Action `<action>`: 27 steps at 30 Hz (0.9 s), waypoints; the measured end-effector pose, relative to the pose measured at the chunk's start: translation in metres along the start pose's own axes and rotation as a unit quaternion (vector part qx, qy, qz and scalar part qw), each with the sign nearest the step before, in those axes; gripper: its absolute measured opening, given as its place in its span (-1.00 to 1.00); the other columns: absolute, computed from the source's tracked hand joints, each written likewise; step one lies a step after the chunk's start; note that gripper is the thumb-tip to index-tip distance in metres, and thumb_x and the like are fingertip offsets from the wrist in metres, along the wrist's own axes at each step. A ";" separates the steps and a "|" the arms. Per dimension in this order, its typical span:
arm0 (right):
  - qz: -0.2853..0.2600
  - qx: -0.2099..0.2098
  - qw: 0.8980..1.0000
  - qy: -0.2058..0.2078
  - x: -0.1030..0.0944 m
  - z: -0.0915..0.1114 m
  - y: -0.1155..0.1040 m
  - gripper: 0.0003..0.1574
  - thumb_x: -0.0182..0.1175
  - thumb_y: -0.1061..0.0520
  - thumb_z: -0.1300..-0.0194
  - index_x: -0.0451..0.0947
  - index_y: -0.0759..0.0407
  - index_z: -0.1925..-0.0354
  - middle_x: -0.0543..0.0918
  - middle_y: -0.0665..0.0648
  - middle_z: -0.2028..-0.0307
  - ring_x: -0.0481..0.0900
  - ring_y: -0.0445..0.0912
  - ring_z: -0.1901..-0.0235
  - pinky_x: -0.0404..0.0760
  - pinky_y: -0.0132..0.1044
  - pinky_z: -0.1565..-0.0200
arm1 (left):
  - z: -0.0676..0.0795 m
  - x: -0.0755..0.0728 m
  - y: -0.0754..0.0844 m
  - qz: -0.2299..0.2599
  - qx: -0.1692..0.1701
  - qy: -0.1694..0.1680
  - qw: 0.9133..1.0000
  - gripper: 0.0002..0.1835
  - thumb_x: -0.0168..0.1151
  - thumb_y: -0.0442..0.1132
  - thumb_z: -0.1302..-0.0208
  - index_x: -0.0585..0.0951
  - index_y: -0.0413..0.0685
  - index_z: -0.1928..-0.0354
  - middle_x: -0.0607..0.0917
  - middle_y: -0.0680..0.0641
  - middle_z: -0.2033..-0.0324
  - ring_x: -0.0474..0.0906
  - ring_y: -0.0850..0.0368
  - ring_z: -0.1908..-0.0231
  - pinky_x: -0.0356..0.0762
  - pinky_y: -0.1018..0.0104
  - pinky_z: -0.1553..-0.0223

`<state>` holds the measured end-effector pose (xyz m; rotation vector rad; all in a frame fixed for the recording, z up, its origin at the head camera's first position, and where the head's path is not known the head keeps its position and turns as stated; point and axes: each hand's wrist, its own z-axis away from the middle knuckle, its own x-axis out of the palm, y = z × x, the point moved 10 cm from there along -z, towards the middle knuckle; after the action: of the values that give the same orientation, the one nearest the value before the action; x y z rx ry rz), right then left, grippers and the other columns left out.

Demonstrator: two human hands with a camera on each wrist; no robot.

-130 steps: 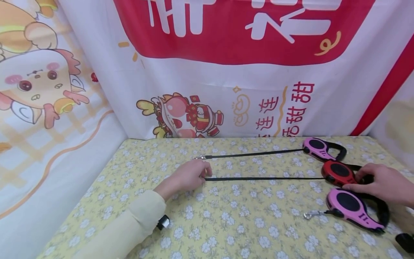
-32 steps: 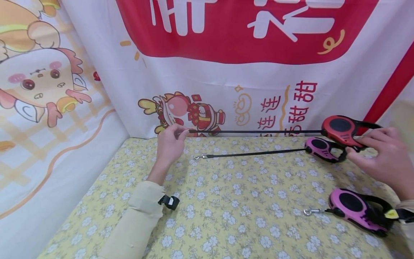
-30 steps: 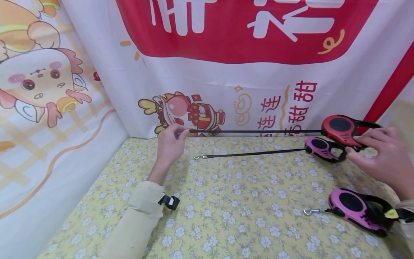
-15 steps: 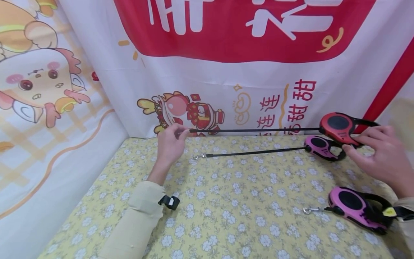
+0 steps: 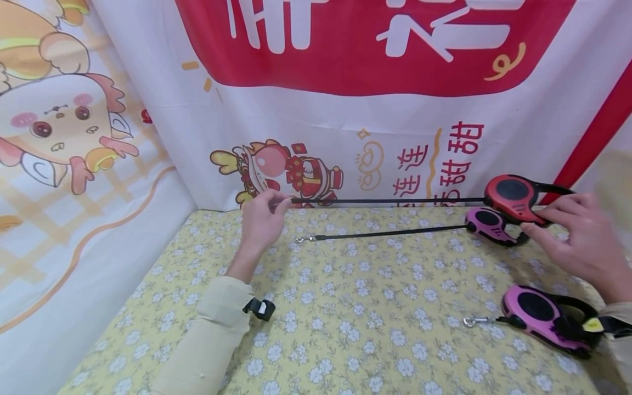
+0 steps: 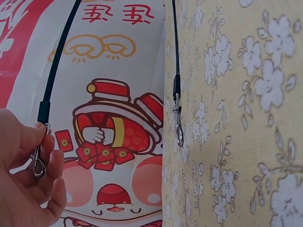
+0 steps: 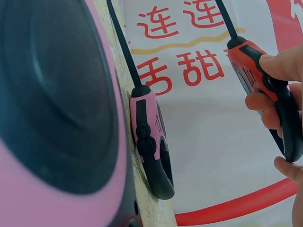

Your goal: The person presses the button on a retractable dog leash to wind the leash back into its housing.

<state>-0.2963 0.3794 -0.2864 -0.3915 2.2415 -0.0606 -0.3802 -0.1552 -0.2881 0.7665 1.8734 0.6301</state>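
Above the table's back edge, a red and black retractable dog leash is held up by my right hand. In the right wrist view, the thumb presses near the button while the fingers curl round the red leash's body. Its black strap runs taut to my left hand. There, thumb and fingers pinch the strap's end at its metal clip. Just below the red leash lies a pink retractable leash, its strap pulled out leftward to a silver clip.
A second pink leash lies nearer, below my right hand, with its strap drawn in and its clip pointing left. A yellow flowered cloth covers the table. A printed white curtain hangs behind it.
The red leash has risen from between the two pink ones to above the back one, my left hand rising with its clip end. Over the last second the red leash has shifted slightly left.
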 end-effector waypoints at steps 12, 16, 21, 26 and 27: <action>0.006 0.003 1.000 0.006 0.003 0.001 -0.003 -0.49 0.34 0.06 -0.14 0.68 0.57 0.24 0.57 0.52 0.16 0.28 0.34 0.00 0.30 0.18 0.19 | 0.003 0.004 0.003 0.000 0.004 -0.009 1.000 -0.80 0.27 -0.14 -0.55 0.73 -0.09 -0.01 0.82 -0.15 0.04 0.73 -0.09 0.07 0.69 0.00 -0.03; 0.004 -0.003 1.000 0.009 0.004 0.001 -0.004 -0.47 0.32 0.03 -0.15 0.68 0.56 0.25 0.57 0.52 0.15 0.29 0.34 -0.02 0.30 0.21 0.16 | 0.004 0.006 0.004 -0.002 0.001 -0.014 1.000 -0.79 0.26 -0.13 -0.56 0.73 -0.08 -0.01 0.82 -0.14 0.03 0.73 -0.09 0.05 0.69 0.00 -0.05; 0.003 -0.006 1.000 0.011 0.005 -0.001 -0.006 -0.47 0.33 0.04 -0.11 0.69 0.56 0.25 0.58 0.52 0.15 0.29 0.35 -0.01 0.31 0.21 0.16 | 0.003 0.007 0.003 -0.003 0.000 -0.015 1.000 -0.81 0.26 -0.13 -0.55 0.73 -0.07 0.00 0.82 -0.13 0.03 0.73 -0.08 0.02 0.69 -0.01 -0.07; 0.001 -0.001 1.000 0.006 0.005 -0.002 -0.006 -0.49 0.36 0.07 -0.08 0.69 0.57 0.24 0.58 0.53 0.14 0.29 0.35 -0.02 0.31 0.22 0.16 | 0.003 0.008 0.004 -0.005 0.006 -0.009 1.000 -0.81 0.27 -0.13 -0.55 0.73 -0.06 0.01 0.82 -0.12 0.03 0.73 -0.07 0.04 0.69 0.00 -0.06; 0.000 0.000 1.000 0.005 0.005 -0.002 -0.005 -0.50 0.36 0.08 -0.08 0.69 0.57 0.24 0.58 0.53 0.14 0.29 0.35 -0.02 0.31 0.22 0.16 | 0.003 0.008 0.004 -0.005 0.007 -0.008 1.000 -0.81 0.28 -0.13 -0.55 0.73 -0.06 0.01 0.82 -0.11 0.03 0.73 -0.07 0.05 0.69 0.00 -0.05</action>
<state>-0.2993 0.3725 -0.2884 -0.3914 2.2506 -0.0635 -0.3786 -0.1462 -0.2912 0.7684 1.8671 0.6033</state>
